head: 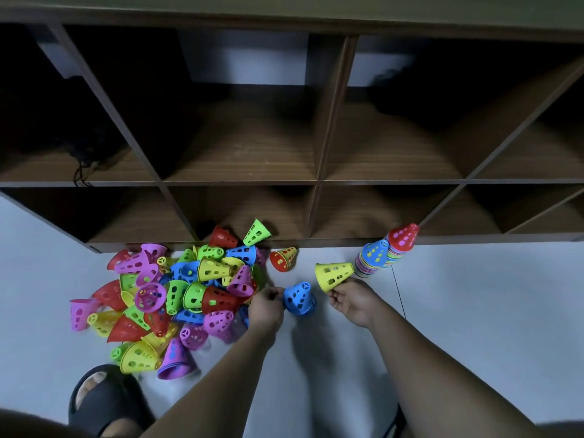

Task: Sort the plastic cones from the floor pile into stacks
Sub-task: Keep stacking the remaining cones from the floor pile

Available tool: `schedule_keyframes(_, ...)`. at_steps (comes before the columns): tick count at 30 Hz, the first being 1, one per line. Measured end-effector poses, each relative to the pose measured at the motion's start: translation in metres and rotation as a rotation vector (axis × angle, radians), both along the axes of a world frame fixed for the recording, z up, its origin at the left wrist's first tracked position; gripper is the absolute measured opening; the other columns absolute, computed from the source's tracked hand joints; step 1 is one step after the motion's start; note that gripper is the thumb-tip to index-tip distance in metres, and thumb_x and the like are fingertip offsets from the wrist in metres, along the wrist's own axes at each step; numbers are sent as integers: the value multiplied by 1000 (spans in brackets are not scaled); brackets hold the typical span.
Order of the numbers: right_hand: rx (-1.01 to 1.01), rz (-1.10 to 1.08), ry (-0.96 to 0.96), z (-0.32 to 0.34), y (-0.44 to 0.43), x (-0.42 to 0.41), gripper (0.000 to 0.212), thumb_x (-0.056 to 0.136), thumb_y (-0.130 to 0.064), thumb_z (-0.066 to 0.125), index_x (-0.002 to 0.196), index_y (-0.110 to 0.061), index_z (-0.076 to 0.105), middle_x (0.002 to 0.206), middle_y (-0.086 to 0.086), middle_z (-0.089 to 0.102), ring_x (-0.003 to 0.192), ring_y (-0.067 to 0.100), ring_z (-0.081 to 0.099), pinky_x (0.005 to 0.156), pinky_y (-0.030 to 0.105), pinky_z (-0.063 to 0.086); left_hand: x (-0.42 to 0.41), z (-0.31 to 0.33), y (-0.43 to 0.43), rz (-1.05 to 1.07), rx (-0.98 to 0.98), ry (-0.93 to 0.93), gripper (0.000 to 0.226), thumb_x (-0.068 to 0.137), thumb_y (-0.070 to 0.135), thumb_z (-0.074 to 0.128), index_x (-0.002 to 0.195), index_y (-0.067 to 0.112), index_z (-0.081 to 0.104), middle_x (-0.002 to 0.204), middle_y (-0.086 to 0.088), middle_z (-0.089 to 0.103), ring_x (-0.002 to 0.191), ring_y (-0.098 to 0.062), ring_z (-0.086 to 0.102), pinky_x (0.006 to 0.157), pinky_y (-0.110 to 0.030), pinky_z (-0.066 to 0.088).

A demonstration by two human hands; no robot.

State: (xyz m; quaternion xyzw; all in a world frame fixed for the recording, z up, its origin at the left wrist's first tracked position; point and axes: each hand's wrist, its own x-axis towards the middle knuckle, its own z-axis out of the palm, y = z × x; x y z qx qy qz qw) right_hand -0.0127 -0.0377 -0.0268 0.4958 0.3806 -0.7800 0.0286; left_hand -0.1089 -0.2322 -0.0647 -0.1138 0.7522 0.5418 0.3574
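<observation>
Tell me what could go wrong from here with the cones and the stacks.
1. The blue-topped stack and red-topped stack stand side by side. Adding the yellow cone from the right hand could tip one into the other.
2. The black slipper sits beside the pile. A shifted foot could scatter or crush cones.
</observation>
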Motion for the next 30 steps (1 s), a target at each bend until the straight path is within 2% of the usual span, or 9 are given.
schedule_keyframes(5, 143, 220, -43, -7, -2, 8, 28, 98, 9, 49, 99, -10, 70, 89, 9, 69, 75, 17, 60, 68, 27, 51, 11, 6, 2, -82, -71, 55, 28, 102, 3, 52, 99, 19, 75, 99, -3, 77, 94, -21, 72, 80, -37, 63)
schedule_keyframes(11, 393, 363, -120, -14, -8, 1, 25, 91, 8, 54, 94, -8, 72, 81, 9, 68, 67, 17, 58, 61, 27, 46, 11, 1, 4, -94, -120, 66, 12, 98, 9, 65, 100, 20, 70, 93, -3, 76, 89, -24, 74, 68, -32, 57)
schedule_keyframes(14, 494, 410, -148, -19, -10, -3, 18, 92, 4, 61, 92, -12, 70, 77, 5, 68, 63, 13, 60, 58, 26, 46, 9, -3, 3, -131, -142, 73, 7, 98, 16, 68, 103, 20, 70, 92, 0, 76, 89, -23, 74, 72, -35, 59)
schedule_keyframes(17, 611, 457, -194, -28, -10, -7, 16, 83, -5, 65, 82, -18, 74, 74, -1, 71, 67, 15, 63, 63, 29, 50, 3, -7, 2, -96, -141, 73, 11, 96, 18, 67, 106, 21, 72, 94, -1, 75, 90, -25, 74, 76, -41, 61)
schedule_keyframes(20, 694, 501, -250, -35, -7, -16, 15, 75, -20, 61, 75, -25, 75, 73, -6, 73, 75, 19, 67, 66, 30, 52, -12, 0, 5, -49, -124, 107, 9, 99, 16, 64, 103, 23, 70, 94, -3, 75, 89, -24, 73, 71, -42, 62)
schedule_keyframes(22, 717, 525, -250, -42, -6, -27, 15, 81, -16, 64, 75, -26, 74, 76, -6, 74, 81, 22, 71, 67, 30, 53, -29, 4, 6, -88, -175, 205, 9, 101, 20, 64, 107, 22, 70, 94, -2, 76, 85, -21, 72, 67, -35, 58)
schedule_keyframes(26, 681, 518, -209, -50, -8, -53, 15, 84, -13, 70, 83, -28, 73, 84, -3, 77, 86, 22, 75, 79, 38, 61, -69, 12, 9, -186, -233, 328, 13, 102, 23, 64, 114, 24, 69, 100, -1, 77, 82, -22, 74, 73, -41, 65)
schedule_keyframes(29, 613, 468, -180, -49, -15, -74, 18, 89, -7, 68, 97, -23, 71, 91, 1, 76, 77, 19, 72, 76, 35, 59, -96, 25, 17, -160, -200, 318, 12, 105, 25, 64, 115, 31, 66, 89, -2, 78, 62, -18, 72, 48, -28, 53)
schedule_keyframes(30, 581, 449, -177, -50, -17, -81, 19, 91, -6, 67, 104, -20, 70, 94, 3, 76, 77, 18, 71, 74, 33, 57, -104, 28, 20, -159, -183, 340, 13, 104, 26, 65, 116, 32, 65, 84, -2, 77, 57, -18, 69, 46, -28, 49)
